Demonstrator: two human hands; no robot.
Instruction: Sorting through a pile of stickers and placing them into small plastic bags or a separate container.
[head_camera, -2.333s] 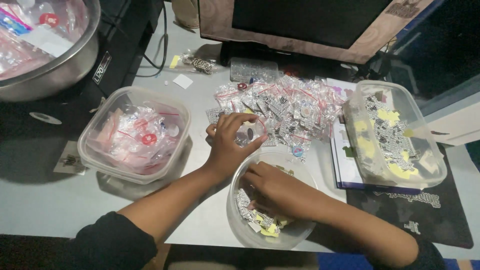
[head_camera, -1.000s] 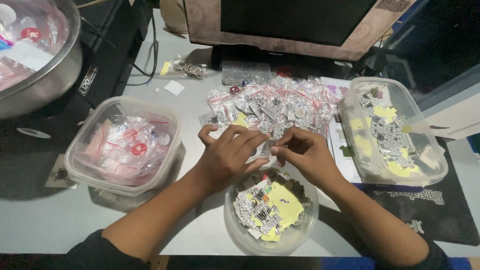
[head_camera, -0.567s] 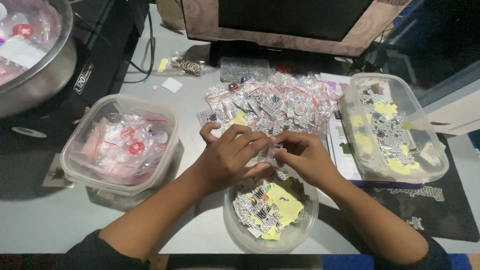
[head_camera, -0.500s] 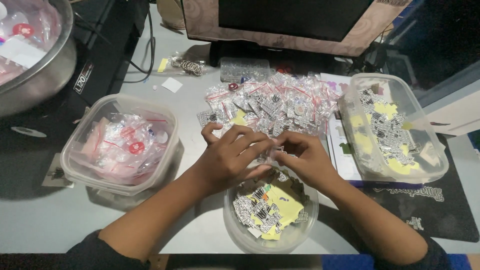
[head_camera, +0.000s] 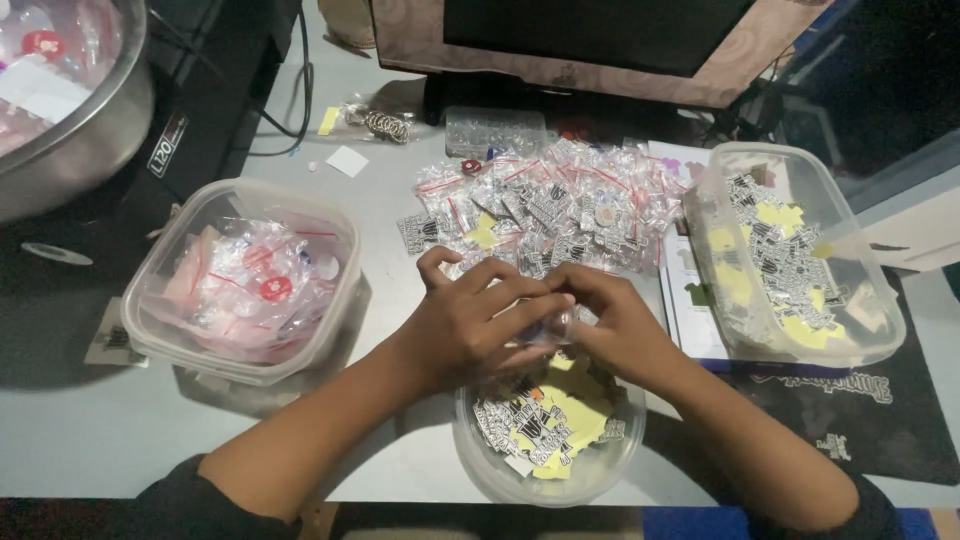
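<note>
Two hands meet over the round tub (head_camera: 545, 470): the left hand (head_camera: 470, 325) and right hand (head_camera: 615, 325) are pressed fingertip to fingertip, pinching a small clear packet (head_camera: 553, 328) between them. It sits right in that joint grip, mostly hidden by the fingers, so I can't tell whether it is sealed or open.

My worry is the grip. The packet looks thin and slick, and a slip would likely drop it into the tub of black-and-yellow stickers below, where it could get lost among them.

Just beyond the knuckles lies a loose pile (head_camera: 555, 205) of filled packets on the desk (head_camera: 90, 450). A careless elbow or sleeve could sweep some off or mix them up.

The left box (head_camera: 245, 280) of bags and the right box (head_camera: 790, 250) of stickers sit near the forearms, so a wide swing might nudge either.
</note>
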